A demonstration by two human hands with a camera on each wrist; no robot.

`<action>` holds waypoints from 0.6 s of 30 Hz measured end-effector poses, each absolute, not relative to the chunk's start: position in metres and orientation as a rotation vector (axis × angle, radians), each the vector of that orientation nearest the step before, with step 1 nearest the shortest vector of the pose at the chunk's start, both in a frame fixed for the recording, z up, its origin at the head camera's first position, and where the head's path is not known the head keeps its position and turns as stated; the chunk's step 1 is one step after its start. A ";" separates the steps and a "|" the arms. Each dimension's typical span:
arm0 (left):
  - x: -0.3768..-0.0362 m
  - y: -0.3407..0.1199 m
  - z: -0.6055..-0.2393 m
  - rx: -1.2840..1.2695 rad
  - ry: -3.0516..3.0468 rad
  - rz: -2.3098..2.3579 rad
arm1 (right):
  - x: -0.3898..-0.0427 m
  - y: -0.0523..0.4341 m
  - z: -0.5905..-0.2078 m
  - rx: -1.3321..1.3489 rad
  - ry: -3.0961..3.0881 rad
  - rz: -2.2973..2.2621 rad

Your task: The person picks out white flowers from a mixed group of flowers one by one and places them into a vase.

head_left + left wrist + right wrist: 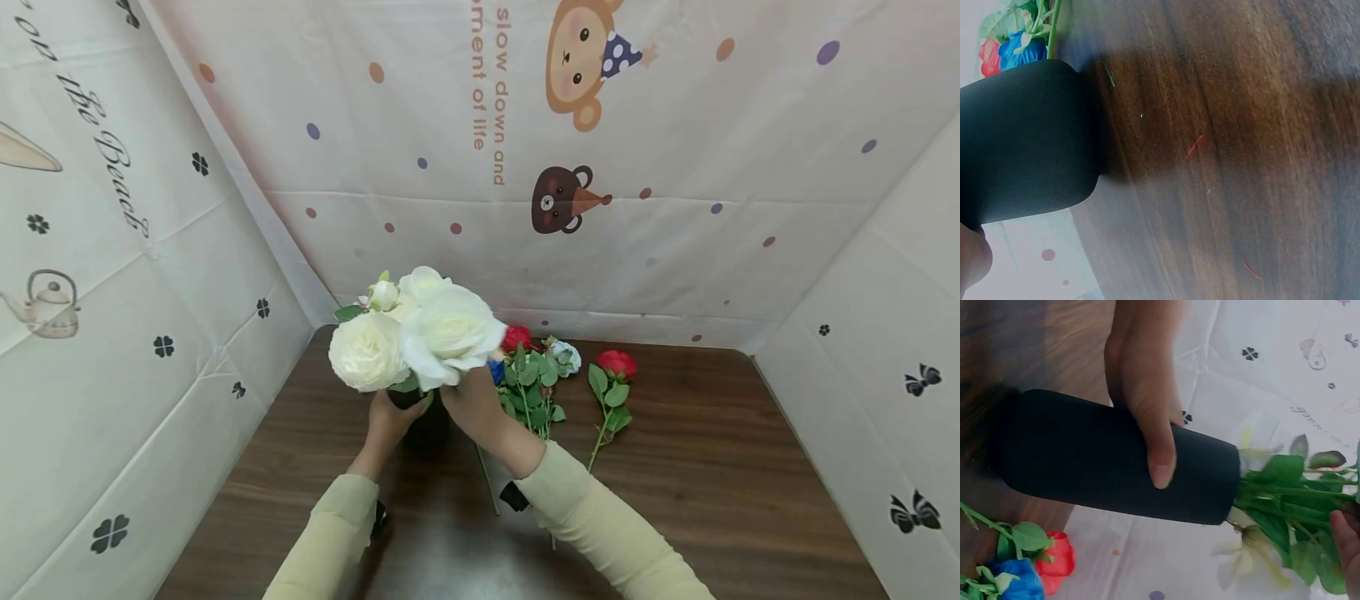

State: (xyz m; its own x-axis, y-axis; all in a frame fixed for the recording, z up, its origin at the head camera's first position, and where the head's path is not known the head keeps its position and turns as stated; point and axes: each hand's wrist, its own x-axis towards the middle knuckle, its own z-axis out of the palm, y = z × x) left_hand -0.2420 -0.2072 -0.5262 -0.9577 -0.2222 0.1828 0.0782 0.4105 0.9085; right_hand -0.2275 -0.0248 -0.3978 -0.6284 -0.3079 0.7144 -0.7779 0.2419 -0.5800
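Note:
A tall black vase (pixel 1110 456) stands on the table, and my left hand (pixel 393 425) grips its side near the mouth, thumb (pixel 1161 465) across the front. Several white flowers (pixel 367 352) rise from the vase, their green stems and leaves (pixel 1285 487) emerging from its mouth. My right hand (pixel 480 412) is just above the rim, under a large white rose (pixel 453 329), with its fingertips (pixel 1346 550) at the stems. It appears to pinch the rose's stem, though the blooms hide most of its fingers from above.
Right of the vase lie several loose flowers: a red rose (pixel 516 337), a pale blue one (pixel 566 357) and a blue one (pixel 1022 53). A separate red rose (pixel 617 364) lies farther right. Printed cloth (pixel 645 275) hangs around the wooden table (pixel 697 467).

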 end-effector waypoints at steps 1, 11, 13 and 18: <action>-0.242 -0.207 -0.526 0.121 -2.393 -1.564 | -0.228 -0.027 -0.397 0.996 -2.091 1.327; -0.241 -0.213 -0.526 0.162 -2.419 -1.609 | -0.232 -0.044 -0.390 1.015 -2.242 1.123; -0.241 -0.214 -0.526 0.169 -2.430 -1.610 | -0.233 -0.047 -0.389 1.017 -2.220 1.142; -0.241 -0.214 -0.526 0.115 -2.401 -1.581 | -0.239 -0.052 -0.391 1.020 -2.253 1.176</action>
